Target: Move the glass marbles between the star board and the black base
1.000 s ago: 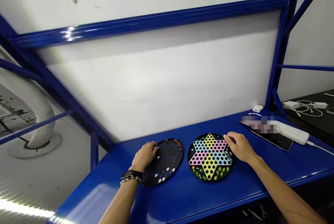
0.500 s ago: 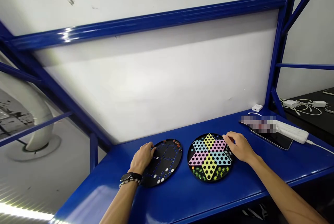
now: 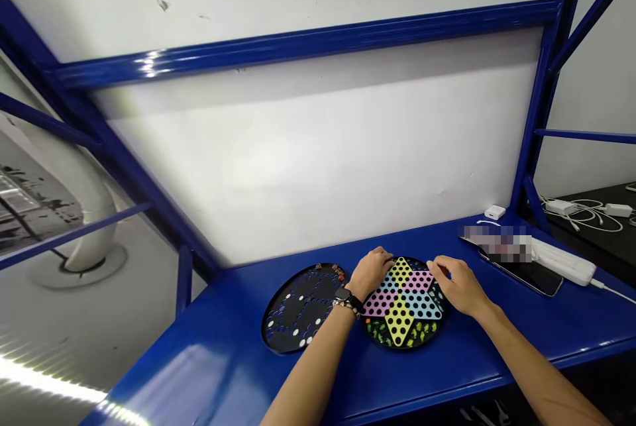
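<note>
Left hand point(image 3: 368, 275) and right hand point(image 3: 456, 285) curl at opposite upper edges of the round star board point(image 3: 403, 301); whether either pinches anything cannot be told. Bare blue desk point(image 3: 223, 326) runs before the board and left of the black board point(image 3: 295, 307), which the left forearm partly overlaps.

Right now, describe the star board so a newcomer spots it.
On the blue table, the star board lies just right of another round black board. The left hand and right hand are at its far side. Only the star board carries a large star in yellow, pink and light blue.
</note>
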`<state>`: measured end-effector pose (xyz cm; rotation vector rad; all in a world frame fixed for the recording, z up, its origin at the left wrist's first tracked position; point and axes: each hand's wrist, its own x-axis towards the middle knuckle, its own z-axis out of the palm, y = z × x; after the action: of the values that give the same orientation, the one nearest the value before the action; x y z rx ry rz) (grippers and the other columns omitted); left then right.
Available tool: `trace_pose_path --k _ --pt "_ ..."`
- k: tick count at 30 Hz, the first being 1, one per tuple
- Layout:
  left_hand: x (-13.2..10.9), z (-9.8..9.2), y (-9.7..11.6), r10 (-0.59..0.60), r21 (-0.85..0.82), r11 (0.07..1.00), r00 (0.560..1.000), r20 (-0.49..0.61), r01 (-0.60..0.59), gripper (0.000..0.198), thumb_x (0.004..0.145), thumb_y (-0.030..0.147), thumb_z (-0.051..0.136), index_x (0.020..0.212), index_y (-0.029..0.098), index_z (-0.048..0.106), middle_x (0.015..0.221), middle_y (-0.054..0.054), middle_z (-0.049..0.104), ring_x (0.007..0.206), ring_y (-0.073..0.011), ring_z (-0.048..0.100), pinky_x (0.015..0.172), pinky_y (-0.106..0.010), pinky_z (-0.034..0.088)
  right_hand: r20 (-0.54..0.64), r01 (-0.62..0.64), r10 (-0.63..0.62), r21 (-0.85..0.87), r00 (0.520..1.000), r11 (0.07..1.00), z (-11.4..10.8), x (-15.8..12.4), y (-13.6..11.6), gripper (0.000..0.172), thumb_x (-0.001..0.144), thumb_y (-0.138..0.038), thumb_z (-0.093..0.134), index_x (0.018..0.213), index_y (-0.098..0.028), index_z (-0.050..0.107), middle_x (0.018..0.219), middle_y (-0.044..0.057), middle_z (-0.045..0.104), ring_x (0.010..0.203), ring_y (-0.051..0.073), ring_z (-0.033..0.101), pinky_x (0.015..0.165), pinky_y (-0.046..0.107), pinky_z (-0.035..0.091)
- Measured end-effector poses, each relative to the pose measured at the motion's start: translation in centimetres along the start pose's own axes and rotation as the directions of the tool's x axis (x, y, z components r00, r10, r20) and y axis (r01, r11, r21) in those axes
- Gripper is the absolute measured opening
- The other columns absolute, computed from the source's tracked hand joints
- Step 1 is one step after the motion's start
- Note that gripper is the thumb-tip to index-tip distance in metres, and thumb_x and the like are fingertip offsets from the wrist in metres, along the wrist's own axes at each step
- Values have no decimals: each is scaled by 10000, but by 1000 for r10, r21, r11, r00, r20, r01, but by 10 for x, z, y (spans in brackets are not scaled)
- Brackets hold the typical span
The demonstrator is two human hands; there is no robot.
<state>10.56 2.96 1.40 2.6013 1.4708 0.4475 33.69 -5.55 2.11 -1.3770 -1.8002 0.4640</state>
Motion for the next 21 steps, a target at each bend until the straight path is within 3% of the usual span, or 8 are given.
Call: trace_pose_path --k 7,10,14,16,18,21 --pt "-20 -8 -9 44 99 994 999 -7 -44 380 1013 373 379 1209 232 673 1202 -93 654 1063 -255 586 883 -380 489 -6 8 -8 -13 1000 1000 3 0 -1 463 984 -478 397 610 -214 332 597 -31 483 561 130 420 591 262 326" --pt "-25 -12 -6 59 140 989 998 -28 -55 419 1012 405 374 1347 258 577 1298 -94 614 1104 -271 558 910 -429 478 -3 7 -7 -12 1000 1000 3 0 0 472 988 -490 390 609 -214 337 598 -29 488 558 131 422 586 266 328" --pt "-35 -7 4 119 104 987 991 57 -125 474 1013 480 339 1407 283 514 1437 -76 538 1219 -291 516 1001 -486 442 -14 10 -10 -13 1000 1000 2 0 -1 481 988 -501 386 605 -216 329 586 -24 478 556 136 420 572 272 326" --pt "-41 -8 -1 119 68 990 993 22 -120 496 1018 496 303 1439 293 468 1479 -63 500 1288 -279 474 1065 -483 403 -20 10 -10 -13 1000 1000 2 0 -2 480 987 -501 390 605 -217 329 584 -23 477 554 136 420 568 272 327" --pt "-45 -14 -19 42 58 998 997 -58 -39 508 1020 496 282 1462 292 428 1506 -56 467 1334 -262 442 1102 -465 375 -13 3 -4 -11 1000 1000 3 -1 -1 480 988 -502 390 608 -216 327 585 -25 477 553 134 421 570 268 327" --pt "-50 -28 -66 -268 73 957 954 -137 279 565 1003 513 285 1472 222 406 1536 -111 419 1386 -287 404 1132 -478 338 -4 -1 1 -8 1000 1000 5 -1 0 479 990 -502 384 612 -214 323 591 -26 478 557 133 424 574 264 325"
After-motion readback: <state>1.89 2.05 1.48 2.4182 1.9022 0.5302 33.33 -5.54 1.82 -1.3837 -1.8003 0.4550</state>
